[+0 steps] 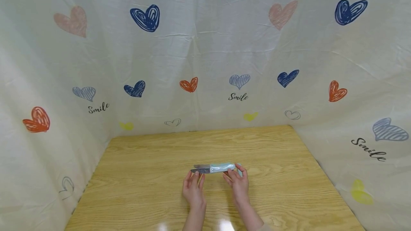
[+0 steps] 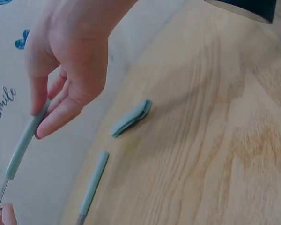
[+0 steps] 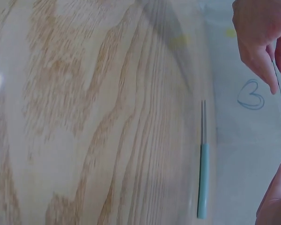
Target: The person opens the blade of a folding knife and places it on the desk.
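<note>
Both hands hold a knife with a pale teal handle (image 1: pixel 222 168), level above the table, its blade (image 1: pixel 201 171) pointing left. My left hand (image 1: pixel 194 191) is at the blade end; in the right wrist view its fingers (image 3: pixel 257 61) pinch the blade. My right hand (image 1: pixel 240 186) grips the handle's end between thumb and fingers, as the left wrist view shows. Beneath, a second teal-handled tool (image 3: pixel 203 180) with a thin metal part lies on the table, partly hidden behind the knife in the head view. A small folded teal piece (image 2: pixel 131 118) lies beyond its handle end.
The wooden table (image 1: pixel 144 174) has a whitish curtain (image 1: pixel 205 56) with printed hearts behind it and along both sides. A dark rounded object (image 2: pixel 248 7) cuts into the top right corner of the left wrist view.
</note>
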Tool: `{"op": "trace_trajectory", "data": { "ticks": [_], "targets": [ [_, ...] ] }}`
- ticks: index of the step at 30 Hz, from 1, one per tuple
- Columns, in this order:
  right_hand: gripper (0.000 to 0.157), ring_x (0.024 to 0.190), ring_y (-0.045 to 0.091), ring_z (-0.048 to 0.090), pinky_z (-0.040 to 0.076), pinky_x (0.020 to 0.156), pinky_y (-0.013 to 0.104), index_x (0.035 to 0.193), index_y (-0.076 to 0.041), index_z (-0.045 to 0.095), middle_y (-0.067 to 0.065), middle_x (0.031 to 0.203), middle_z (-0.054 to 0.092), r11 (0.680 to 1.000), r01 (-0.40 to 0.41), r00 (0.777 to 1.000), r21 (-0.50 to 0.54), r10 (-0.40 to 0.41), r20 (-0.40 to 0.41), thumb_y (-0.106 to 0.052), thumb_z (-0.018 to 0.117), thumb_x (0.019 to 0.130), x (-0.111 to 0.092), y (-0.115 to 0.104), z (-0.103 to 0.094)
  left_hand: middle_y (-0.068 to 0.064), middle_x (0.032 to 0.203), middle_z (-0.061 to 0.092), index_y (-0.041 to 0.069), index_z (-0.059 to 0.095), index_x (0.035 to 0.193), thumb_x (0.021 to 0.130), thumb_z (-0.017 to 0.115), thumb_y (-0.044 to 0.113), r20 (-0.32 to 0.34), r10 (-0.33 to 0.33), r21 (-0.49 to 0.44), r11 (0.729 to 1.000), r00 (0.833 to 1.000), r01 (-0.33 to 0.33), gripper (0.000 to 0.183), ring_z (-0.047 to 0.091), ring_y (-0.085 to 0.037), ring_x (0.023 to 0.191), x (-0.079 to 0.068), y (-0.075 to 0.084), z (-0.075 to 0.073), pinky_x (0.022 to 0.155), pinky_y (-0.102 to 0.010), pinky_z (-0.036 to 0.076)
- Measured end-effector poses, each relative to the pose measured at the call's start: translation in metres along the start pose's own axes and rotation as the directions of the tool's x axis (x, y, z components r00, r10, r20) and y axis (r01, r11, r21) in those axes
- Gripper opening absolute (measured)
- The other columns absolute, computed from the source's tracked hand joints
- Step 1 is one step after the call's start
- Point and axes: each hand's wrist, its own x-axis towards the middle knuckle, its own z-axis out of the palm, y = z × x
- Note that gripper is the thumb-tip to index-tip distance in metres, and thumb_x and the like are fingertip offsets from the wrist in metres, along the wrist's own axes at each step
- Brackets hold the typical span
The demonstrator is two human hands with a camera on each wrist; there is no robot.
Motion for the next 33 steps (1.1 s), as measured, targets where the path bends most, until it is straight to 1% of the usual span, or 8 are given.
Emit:
{"op": "trace_trajectory", "data": {
  "ticks": [5,11,15,17,20,22,27,33],
  "targets": [
    [0.045,0.091,0.013,0.069,0.057,0.088,0.031,0.135,0.007,0.033,0.003,0.094,0.064,0.999,-0.031,0.998,-0.028,0.033,0.053,0.002,0.056,0.097,0.007,0.003,-0.011,-0.005,0.095,0.062,-0.014,0.04,0.135,0.096,0.057,0.0,0.002,-0.039,0.056,0.998,0.999,0.039,0.044,0.068,-0.012,0.085,0.004,-0.003,-0.008,0.087,-0.033,0.057],
    [0.053,0.094,0.012,0.066,0.054,0.094,0.036,0.143,0.012,0.03,0.011,0.108,0.06,0.991,-0.061,0.992,-0.116,0.074,0.104,0.0,0.055,0.097,0.011,0.004,-0.023,-0.003,0.094,0.063,-0.015,0.039,0.136,0.096,0.057,0.0,0.029,-0.067,0.08,0.995,0.997,0.065,0.046,0.067,-0.01,0.086,0.011,-0.009,-0.017,0.091,-0.036,0.055],
    [0.059,0.097,0.017,0.065,0.054,0.094,0.04,0.145,0.015,0.026,0.019,0.115,0.058,0.975,-0.084,0.983,-0.207,0.114,0.141,0.003,0.056,0.095,0.011,0.003,-0.029,-0.007,0.099,0.058,-0.015,0.034,0.14,0.096,0.056,0.0,0.074,-0.113,0.14,0.985,0.991,0.102,0.051,0.066,-0.01,0.087,0.015,-0.01,-0.024,0.093,-0.036,0.054],
    [0.063,0.102,0.022,0.064,0.054,0.094,0.041,0.146,0.015,0.023,0.026,0.121,0.055,0.961,-0.099,0.973,-0.257,0.148,0.176,0.002,0.057,0.094,0.01,0.002,-0.032,-0.01,0.103,0.056,-0.016,0.031,0.142,0.097,0.053,-0.002,0.103,-0.142,0.186,0.975,0.984,0.121,0.052,0.065,-0.011,0.089,0.016,-0.008,-0.028,0.093,-0.037,0.054],
    [0.068,0.106,0.029,0.062,0.054,0.094,0.043,0.148,0.014,0.019,0.036,0.13,0.043,0.939,-0.128,0.953,-0.32,0.206,0.222,0.002,0.057,0.093,0.01,0.0,-0.036,-0.016,0.112,0.052,-0.017,0.025,0.144,0.097,0.049,-0.004,0.148,-0.191,0.272,0.951,0.97,0.146,0.054,0.063,-0.013,0.093,0.018,-0.005,-0.033,0.095,-0.039,0.053],
    [0.07,0.106,0.03,0.061,0.054,0.093,0.042,0.148,0.014,0.017,0.039,0.133,0.038,0.93,-0.144,0.941,-0.338,0.234,0.243,0.002,0.058,0.092,0.011,-0.001,-0.039,-0.02,0.116,0.049,-0.018,0.023,0.144,0.096,0.048,-0.008,0.166,-0.224,0.309,0.937,0.96,0.165,0.056,0.061,-0.016,0.097,0.019,-0.004,-0.036,0.097,-0.039,0.052],
    [0.073,0.103,0.029,0.063,0.055,0.092,0.04,0.148,0.015,0.012,0.04,0.132,0.036,0.92,-0.17,0.917,-0.354,0.279,0.286,0.004,0.057,0.092,0.013,-0.002,-0.044,-0.025,0.118,0.051,-0.02,0.018,0.144,0.091,0.053,-0.013,0.202,-0.282,0.37,0.909,0.938,0.193,0.063,0.062,-0.022,0.103,0.024,-0.004,-0.042,0.098,-0.038,0.051],
    [0.077,0.103,0.03,0.062,0.054,0.093,0.04,0.149,0.014,0.007,0.035,0.126,0.041,0.904,-0.19,0.891,-0.383,0.322,0.32,0.0,0.058,0.093,0.013,0.0,-0.048,-0.031,0.116,0.055,-0.023,0.016,0.142,0.09,0.054,-0.014,0.241,-0.302,0.471,0.867,0.922,0.161,0.065,0.065,-0.028,0.103,0.028,-0.006,-0.048,0.094,-0.038,0.053]
  ]
}}
